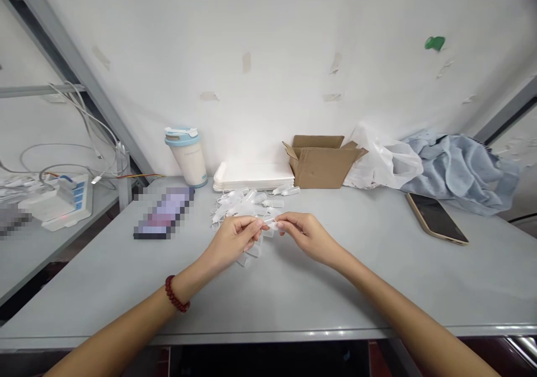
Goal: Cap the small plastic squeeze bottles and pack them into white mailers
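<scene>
Over the middle of the grey table, my left hand (240, 234) and my right hand (305, 234) meet, both closed in a pinch. Between their fingertips is one small clear-and-white plastic piece (269, 221), like a tiny tube or bottle; its exact kind is too small to tell. Just behind and below my hands lies a loose pile of similar small white pieces (239, 202), some with thin looped strings. Part of the pile is hidden by my left hand. A dark red beaded bracelet (177, 294) circles my left wrist.
Along the wall stand a lidded cup (188, 156), a stack of white trays (254, 177), an opened cardboard box (321, 167), a white plastic bag (377, 159) and blue cloth (461, 170). Phones lie left (165, 212) and right (436, 218). A power strip (71, 203) sits far left.
</scene>
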The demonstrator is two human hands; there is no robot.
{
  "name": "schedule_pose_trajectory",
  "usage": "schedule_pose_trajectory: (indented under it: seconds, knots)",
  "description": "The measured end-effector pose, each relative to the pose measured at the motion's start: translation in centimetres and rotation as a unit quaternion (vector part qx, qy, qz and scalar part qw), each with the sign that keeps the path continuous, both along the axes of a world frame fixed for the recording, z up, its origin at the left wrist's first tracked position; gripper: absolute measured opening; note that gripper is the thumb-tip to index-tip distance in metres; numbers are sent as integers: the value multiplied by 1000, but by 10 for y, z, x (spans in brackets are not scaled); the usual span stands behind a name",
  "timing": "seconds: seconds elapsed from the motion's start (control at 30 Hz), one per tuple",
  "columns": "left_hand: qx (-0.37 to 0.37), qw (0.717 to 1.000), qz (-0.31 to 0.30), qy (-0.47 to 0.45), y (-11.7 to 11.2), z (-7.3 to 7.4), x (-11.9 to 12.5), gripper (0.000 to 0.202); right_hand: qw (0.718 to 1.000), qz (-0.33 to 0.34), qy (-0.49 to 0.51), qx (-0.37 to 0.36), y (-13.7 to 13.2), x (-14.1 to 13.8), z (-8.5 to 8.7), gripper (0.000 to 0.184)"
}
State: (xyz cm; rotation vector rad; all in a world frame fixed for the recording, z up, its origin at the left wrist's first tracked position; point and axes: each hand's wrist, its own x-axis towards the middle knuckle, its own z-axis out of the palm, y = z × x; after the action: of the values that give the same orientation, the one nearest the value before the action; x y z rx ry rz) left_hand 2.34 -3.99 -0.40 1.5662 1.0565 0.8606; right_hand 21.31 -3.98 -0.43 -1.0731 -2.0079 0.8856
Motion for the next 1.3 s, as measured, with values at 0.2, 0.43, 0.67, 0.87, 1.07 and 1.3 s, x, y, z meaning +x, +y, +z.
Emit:
schedule_pose_trajectory:
  seconds: [0.2, 0.43, 0.67, 0.87, 1.07, 1.3]
  knots:
    - [104, 992, 62, 44, -7, -6, 1, 36, 998, -48, 23, 38, -7, -9, -3, 28]
    - [174, 977, 19, 122, -6, -5, 0, 34, 997, -8, -32, 63, -6, -5, -2, 29]
    - [208, 969, 26, 133, -10, -9, 2, 33, 997, -13, -26, 73, -9, -7, -5, 27]
    - [104, 991, -10, 78, -2, -1, -4, 41, 999, -20, 11, 37, -8, -10, -2, 27]
    - [85, 995, -7, 45, 7, 8, -15, 36, 997, -28, 17, 66, -10, -12, -1, 29]
    - [108, 990, -3, 92, 0, 6, -10, 31, 996, -44, 5, 78, -8, -14, -9, 29]
